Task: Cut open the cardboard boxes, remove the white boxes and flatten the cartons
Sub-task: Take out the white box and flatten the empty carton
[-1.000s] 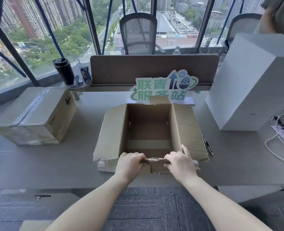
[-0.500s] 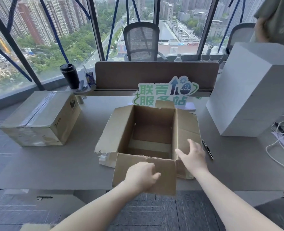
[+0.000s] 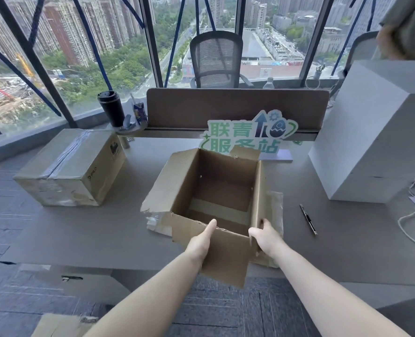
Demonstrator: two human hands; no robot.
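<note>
Both hands, left hand (image 3: 202,242) and right hand (image 3: 266,235), grip the open carton's (image 3: 216,190) near wall.

The open carton (image 3: 216,198) is sitting at the desk's (image 3: 104,229) near edge. The sealed carton (image 3: 72,166) is lying to its left, the stacked white boxes (image 3: 371,147) to its right, the pen (image 3: 308,219) between them, and the sign (image 3: 247,135) behind.

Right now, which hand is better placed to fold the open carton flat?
Probably the right hand: its grip is on the open carton at the near right corner. The left hand only holds the front flap.
</note>
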